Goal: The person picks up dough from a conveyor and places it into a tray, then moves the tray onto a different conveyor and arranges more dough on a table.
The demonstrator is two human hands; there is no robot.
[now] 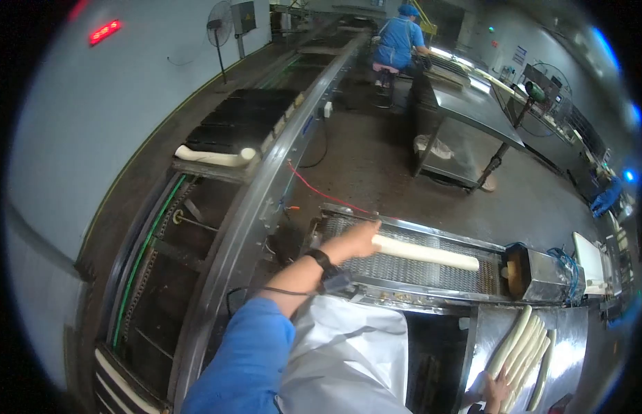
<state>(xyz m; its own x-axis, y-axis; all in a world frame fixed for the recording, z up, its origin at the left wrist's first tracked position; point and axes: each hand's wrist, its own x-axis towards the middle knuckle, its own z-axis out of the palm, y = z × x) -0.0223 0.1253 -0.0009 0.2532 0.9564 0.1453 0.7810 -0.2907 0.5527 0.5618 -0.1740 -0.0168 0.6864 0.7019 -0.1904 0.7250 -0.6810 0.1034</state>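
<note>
My left hand [357, 241] is closed round the left end of a long pale dough roll [431, 254]. This roll lies lengthwise over the metal mesh conveyor [486, 277], in front of my apron. Down at the lower right, my right hand [497, 392] has its fingers about the near end of a dough strip [508, 345] on a shiny metal table [569, 338]. Several similar strips lie side by side there, one [544, 369] slightly apart on the right. The right hand's lower part is cut off by the frame's edge.
A metal box housing [545, 276] stands at the mesh conveyor's right end. Along my left runs a chain conveyor [152, 255] with dark trays [245, 117] and a dough roll [214, 156] on the nearest one. A co-worker [398, 41] sits beyond, near a steel table [476, 114].
</note>
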